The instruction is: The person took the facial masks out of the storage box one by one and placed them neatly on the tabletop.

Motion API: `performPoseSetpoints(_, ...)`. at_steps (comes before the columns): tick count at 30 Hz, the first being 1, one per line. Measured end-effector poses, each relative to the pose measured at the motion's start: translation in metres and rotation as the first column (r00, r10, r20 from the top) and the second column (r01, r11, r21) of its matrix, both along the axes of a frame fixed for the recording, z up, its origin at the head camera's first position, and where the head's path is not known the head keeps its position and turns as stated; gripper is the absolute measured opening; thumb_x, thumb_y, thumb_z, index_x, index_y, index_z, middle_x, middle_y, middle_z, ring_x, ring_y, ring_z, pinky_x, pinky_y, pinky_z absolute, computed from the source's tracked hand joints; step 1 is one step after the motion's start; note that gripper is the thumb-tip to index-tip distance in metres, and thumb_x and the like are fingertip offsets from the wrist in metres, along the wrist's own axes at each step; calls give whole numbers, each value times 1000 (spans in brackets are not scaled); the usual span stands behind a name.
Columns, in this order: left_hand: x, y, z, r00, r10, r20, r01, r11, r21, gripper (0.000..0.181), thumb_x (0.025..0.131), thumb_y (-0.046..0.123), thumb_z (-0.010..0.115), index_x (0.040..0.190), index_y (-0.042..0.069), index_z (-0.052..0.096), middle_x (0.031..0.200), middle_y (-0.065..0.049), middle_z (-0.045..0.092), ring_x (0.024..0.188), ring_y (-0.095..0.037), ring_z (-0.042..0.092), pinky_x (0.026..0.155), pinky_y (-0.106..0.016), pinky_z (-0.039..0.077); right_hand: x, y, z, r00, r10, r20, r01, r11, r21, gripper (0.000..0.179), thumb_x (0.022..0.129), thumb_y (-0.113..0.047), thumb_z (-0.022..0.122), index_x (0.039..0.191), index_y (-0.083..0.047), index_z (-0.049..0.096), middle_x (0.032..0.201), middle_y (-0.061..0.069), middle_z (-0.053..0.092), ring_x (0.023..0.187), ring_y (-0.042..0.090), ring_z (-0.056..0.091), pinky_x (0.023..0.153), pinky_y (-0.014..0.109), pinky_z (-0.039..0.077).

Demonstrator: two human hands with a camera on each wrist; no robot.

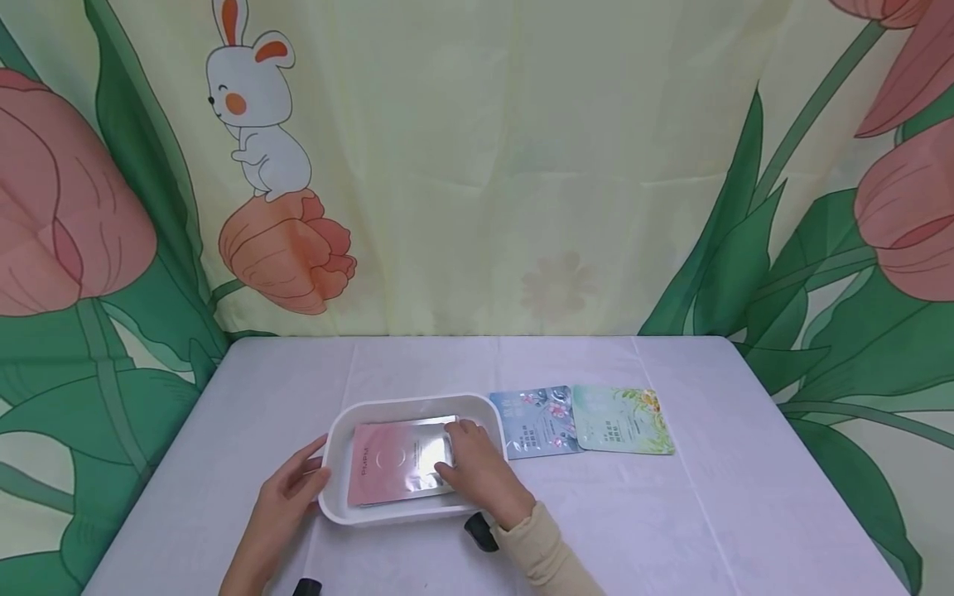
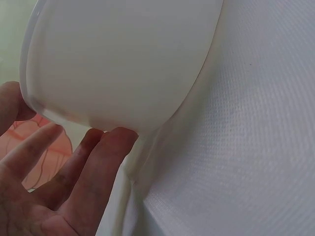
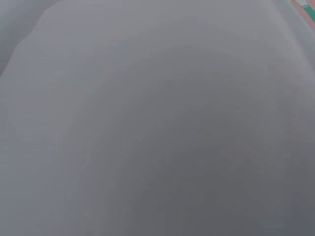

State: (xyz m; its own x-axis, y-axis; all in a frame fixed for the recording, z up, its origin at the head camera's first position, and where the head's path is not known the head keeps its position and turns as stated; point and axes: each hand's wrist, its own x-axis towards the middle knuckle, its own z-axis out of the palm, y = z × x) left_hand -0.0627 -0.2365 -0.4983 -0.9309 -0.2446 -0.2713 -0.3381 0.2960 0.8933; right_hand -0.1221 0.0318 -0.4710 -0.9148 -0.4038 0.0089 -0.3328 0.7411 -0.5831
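A white tray with a raised rim stands on the table. My left hand holds its left end, fingertips against the outer wall and thumb at the rim. From close up, the left wrist view shows the same tray with the left hand at its edge. A pink and silver sheet mask packet lies flat inside the tray. My right hand reaches over the tray's right side and grips the packet's right end, thumb on its silver part. A pale blurred surface fills the right wrist view, hiding the fingers there.
Right of the tray, a blue flowered packet and a green one lie side by side on the white tablecloth. Behind the table hangs a curtain printed with tulips and a rabbit.
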Motion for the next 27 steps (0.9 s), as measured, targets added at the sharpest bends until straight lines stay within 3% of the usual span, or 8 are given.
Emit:
performPoseSetpoints(6, 0, -1, 0, 1000, -1, -3, 1, 1000, 10, 61, 96, 43, 63, 151, 29, 40, 142, -15, 52, 125, -28, 57, 90, -32, 59, -1, 0, 0, 1000, -2, -10, 2, 1000, -7, 53, 88, -17, 75, 133, 2, 54, 136, 19, 55, 121, 31, 53, 107, 44, 47)
performPoseSetpoints(17, 2, -1, -2, 1000, 1, -9, -1, 1000, 14, 63, 95, 46, 63, 151, 28, 40, 142, -15, 52, 125, -27, 57, 88, -30, 59, 0, -3, -2, 989, 27, -145, -31, 999, -29, 42, 86, -11, 74, 123, 1, 59, 117, 18, 60, 106, 30, 59, 93, 40, 52)
performPoseSetpoints(27, 2, -1, 0, 1000, -2, 0, 2, 1000, 15, 62, 96, 42, 63, 152, 28, 39, 143, -16, 51, 128, -30, 55, 89, -31, 59, -3, -7, 0, 999, -3, -45, -1, 997, -83, 56, 90, -10, 69, 138, 5, 43, 120, 22, 57, 105, 33, 61, 96, 47, 53)
